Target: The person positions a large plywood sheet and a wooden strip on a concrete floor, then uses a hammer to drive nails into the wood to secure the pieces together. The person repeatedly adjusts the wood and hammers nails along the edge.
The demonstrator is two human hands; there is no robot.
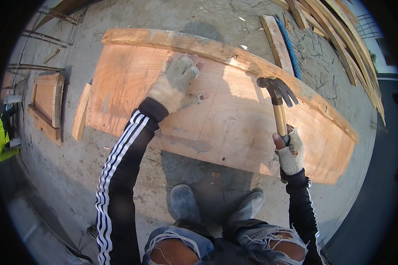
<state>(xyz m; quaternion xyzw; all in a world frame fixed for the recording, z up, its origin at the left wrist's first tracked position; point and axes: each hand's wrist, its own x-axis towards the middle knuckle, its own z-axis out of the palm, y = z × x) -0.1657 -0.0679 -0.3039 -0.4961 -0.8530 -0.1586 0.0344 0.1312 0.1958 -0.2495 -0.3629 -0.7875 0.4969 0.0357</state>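
Observation:
A plywood panel (208,106) lies on the concrete in front of my boots, with a timber batten (185,42) along its far edge. My left hand (177,84), in a worn fingerless knit glove, rests on the panel just short of the batten. Its fingers are extended and the thumb stands apart; I see nothing held there. My right hand (291,152), gloved the same way, is closed round the wooden handle of a claw hammer (276,99). The hammer is upright in my view, its dark head in front of the panel's right part, near the batten.
A short plank (276,44) and blue rope (288,48) lie beyond the batten. Long timbers (340,39) are piled at the far right. At left are a loose wood strip (81,112), a small wooden frame (47,106), rebar (35,67) and a person in a bright yellow garment (3,139).

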